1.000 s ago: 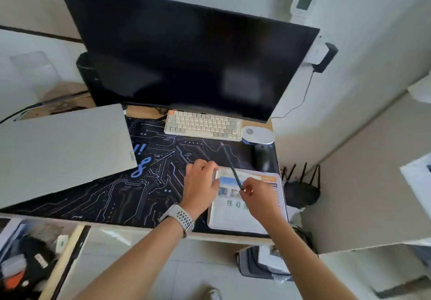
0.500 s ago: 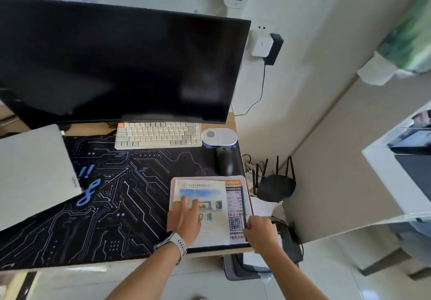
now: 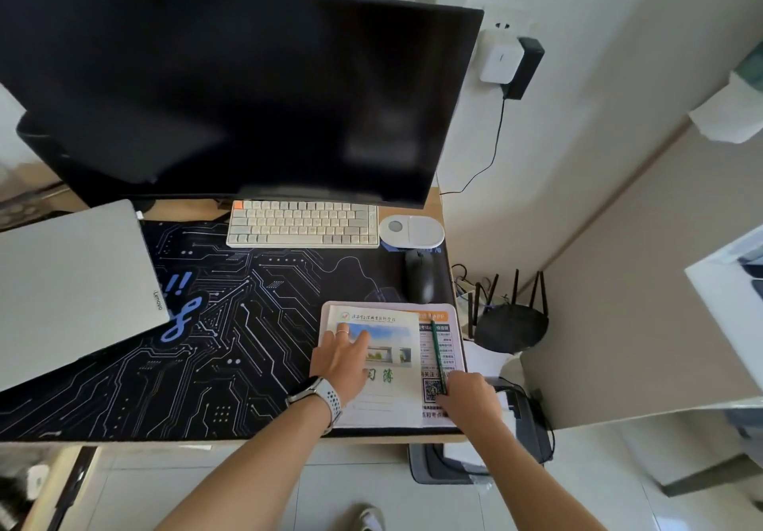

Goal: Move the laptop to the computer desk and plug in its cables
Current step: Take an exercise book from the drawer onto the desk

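Left hand [image 3: 344,359]: fingers spread flat, pressing the booklet [image 3: 373,361].
Right hand [image 3: 464,396]: pinches the pencil [image 3: 437,359], now laid down on the booklet, not raised as a second ago.
Meaning: probably clearing room for the laptop [image 3: 70,287], closed at the bench's [image 3: 431,200] left.
Hidden: laptop's left side cut off; its cables not identifiable.

White perforated watch strap [image 3: 333,400], ring [image 3: 342,333]

My closed laptop [image 3: 74,282] runs off the left edge, so its ports and any cables there are out of sight. My left hand [image 3: 340,359] covers part of the exercise book [image 3: 384,365], and my right hand [image 3: 466,396] hides the near end of the green pencil [image 3: 437,355]. The monitor [image 3: 231,88] hides its stand and the far desk.
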`<state>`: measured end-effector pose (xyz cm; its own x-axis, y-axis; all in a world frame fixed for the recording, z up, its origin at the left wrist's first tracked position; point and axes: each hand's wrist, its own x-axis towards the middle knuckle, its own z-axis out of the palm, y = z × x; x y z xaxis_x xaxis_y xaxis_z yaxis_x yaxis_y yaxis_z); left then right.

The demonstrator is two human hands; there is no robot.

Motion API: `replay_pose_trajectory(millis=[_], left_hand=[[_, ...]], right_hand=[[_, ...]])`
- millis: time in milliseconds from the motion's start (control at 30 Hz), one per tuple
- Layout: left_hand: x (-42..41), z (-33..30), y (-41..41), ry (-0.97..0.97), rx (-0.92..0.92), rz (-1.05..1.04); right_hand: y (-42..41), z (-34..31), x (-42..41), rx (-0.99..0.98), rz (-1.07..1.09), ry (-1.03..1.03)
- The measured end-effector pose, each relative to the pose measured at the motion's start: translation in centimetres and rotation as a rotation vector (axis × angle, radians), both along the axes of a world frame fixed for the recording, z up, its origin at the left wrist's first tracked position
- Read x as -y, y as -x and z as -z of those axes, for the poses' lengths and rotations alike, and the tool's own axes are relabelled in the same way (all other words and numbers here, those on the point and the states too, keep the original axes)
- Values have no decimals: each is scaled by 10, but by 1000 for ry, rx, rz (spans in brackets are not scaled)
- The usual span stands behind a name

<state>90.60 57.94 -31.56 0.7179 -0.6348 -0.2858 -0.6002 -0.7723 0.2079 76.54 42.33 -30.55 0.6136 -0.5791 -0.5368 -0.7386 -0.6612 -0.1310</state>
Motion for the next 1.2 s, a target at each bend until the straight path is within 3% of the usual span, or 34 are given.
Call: replay_pose_trajectory(millis=[200, 333, 533, 833, 1033, 1200], left_hand=[[-18, -13, -14, 77, 18, -103], [-49, -29, -30, 100, 76, -233], [-123, -59, -39, 119, 134, -469], [-315, -63, -10, 77, 180, -941], [-433, -56, 30, -7, 188, -1161], [-516, -43, 63, -67, 114, -1222]], right_hand=[[-19, -29, -5, 182, 76, 44], [-56, -49, -29, 368, -83, 19], [-114, -65, -111, 486, -364, -45], [-149, -76, -283, 487, -829, -172], [-140, -73, -388, 458, -1076, -226], [-127, -60, -474, 419, -1214, -235]])
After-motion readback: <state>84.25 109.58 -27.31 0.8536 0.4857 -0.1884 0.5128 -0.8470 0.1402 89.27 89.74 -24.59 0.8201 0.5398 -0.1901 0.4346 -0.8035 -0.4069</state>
